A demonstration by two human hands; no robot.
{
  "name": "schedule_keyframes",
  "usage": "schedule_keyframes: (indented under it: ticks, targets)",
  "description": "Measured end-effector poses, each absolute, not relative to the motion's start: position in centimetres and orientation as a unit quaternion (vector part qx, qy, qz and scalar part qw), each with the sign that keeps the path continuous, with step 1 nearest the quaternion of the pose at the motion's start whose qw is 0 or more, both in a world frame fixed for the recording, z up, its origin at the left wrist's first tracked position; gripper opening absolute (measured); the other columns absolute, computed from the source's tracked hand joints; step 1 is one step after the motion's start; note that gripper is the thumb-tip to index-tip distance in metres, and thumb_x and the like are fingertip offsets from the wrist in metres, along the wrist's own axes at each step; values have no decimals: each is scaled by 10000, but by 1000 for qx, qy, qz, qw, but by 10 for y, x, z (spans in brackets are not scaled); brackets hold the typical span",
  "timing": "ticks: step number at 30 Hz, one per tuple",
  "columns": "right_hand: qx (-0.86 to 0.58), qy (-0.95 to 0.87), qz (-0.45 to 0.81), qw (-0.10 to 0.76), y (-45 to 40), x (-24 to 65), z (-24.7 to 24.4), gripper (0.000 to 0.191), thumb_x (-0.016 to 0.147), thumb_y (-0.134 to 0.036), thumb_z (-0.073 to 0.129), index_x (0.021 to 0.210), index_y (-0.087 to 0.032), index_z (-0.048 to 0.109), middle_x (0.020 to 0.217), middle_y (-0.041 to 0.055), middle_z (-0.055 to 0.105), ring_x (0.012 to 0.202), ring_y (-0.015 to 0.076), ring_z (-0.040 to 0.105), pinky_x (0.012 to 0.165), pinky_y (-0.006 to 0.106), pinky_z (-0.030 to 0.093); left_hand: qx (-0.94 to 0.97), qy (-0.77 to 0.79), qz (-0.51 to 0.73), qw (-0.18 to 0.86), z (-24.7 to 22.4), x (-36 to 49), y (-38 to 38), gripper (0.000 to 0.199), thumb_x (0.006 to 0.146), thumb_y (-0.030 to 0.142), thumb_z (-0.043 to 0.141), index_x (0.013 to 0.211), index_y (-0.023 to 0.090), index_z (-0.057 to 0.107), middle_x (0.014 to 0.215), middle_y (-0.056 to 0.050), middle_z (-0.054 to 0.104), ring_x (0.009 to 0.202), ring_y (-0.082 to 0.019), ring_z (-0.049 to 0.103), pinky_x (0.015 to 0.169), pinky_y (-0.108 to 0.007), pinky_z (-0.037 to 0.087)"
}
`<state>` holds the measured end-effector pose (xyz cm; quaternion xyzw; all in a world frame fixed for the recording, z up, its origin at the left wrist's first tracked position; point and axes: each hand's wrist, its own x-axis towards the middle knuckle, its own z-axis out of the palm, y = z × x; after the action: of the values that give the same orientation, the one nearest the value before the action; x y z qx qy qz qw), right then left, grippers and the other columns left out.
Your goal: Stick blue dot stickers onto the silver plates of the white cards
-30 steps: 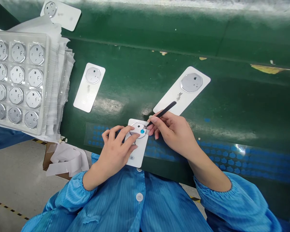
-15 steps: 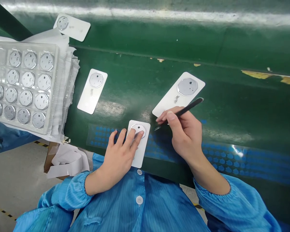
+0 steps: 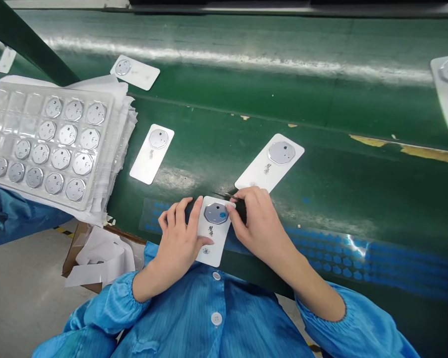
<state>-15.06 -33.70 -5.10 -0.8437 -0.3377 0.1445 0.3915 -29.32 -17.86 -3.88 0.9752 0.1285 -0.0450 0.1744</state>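
Note:
A white card [image 3: 213,248] with a silver octagonal plate [image 3: 213,214] lies at the bench's front edge. One blue dot [image 3: 223,215] shows on the plate's right part. My left hand [image 3: 181,241] rests along the card's left side, thumb on its face, fingers spread. At the card's upper right corner, my right hand [image 3: 259,223] has thumb and fingers closed round dark tweezers [image 3: 231,196], mostly hidden by the hand. Another white card with a silver plate [image 3: 281,152] lies just beyond my right hand.
Left, a clear tray [image 3: 80,199] of silver plates sits on stacked paper [image 3: 121,144]. More white cards [image 3: 147,161] lie farther back. Sheets of blue dots [image 3: 336,256] run along the front edge. A box [image 3: 74,248] stands below; a blue sleeve [image 3: 18,214] is at far left.
My right hand has moved left to the card, and the tweezers have turned. My left fingers have come off the plate to the card's left side. A blue dot now shows. The view has shifted.

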Motion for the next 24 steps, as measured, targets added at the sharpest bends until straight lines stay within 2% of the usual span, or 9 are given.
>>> schedule_keyframes:
  ticks: [2,4,6,8,10,12,17,21,24]
  targets:
    - [-804,-280,231,471,-338,-149,-43,168,1038,-377,579,954,-232,563,903,72,625,785,235,563,685,374,492,953,137,-14,270,-37,-293,-177,1015,855,350,860,1648,224,239,1537,-228,470,1386,-426,464,1085,-605,390]
    - [-749,-216,302,549,-339,-147,-34,231,1011,-440,647,925,-236,583,840,40,620,724,199,566,635,326,492,880,146,-12,451,-32,-290,-176,947,937,351,770,1661,262,165,1427,-175,599,1269,-344,599,1032,-513,485]
    - [-711,-162,317,607,-338,-147,-26,280,963,-501,713,951,-235,626,826,34,629,724,192,589,633,306,513,754,173,-46,633,-26,-285,-176,740,1006,386,666,1614,242,268,1165,-103,739,993,-248,718,848,-369,570]
    - [-679,-134,329,642,-335,-148,-21,343,930,-550,739,1046,-238,660,881,48,671,795,209,641,694,313,560,641,228,-61,731,-21,-279,-178,529,1005,434,659,1442,201,473,964,-62,769,779,-190,719,678,-272,555]
    - [-641,-132,366,661,-332,-151,-18,389,917,-578,740,1088,-236,669,959,68,709,878,230,681,776,337,595,581,275,-30,766,-17,-274,-182,457,938,467,746,1240,178,561,921,-62,773,724,-171,711,623,-236,541]
    - [-617,-136,402,663,-329,-154,-17,394,903,-578,756,1064,-227,679,968,76,727,868,235,692,773,342,602,550,295,-1,781,-15,-270,-186,472,887,464,806,1166,178,555,936,-67,784,731,-168,721,629,-230,559]
    - [-626,-94,386,671,-326,-164,-24,375,871,-562,792,955,-208,703,845,54,717,707,205,651,601,292,540,541,289,6,790,-20,-271,-195,481,879,456,821,1143,187,522,891,-54,793,716,-170,741,632,-230,582]
    - [-624,-69,356,693,-326,-167,-33,372,835,-549,832,879,-197,718,819,50,726,704,203,657,600,270,523,591,270,32,759,-27,-279,-206,456,930,459,767,1189,199,497,855,-42,786,681,-174,733,598,-232,572]
    - [-623,-54,346,700,-326,-171,-35,368,817,-543,851,879,-199,735,810,50,727,693,203,666,599,265,536,611,258,45,747,-32,-281,-213,444,967,475,718,1230,204,484,793,-24,761,611,-153,689,538,-210,516]
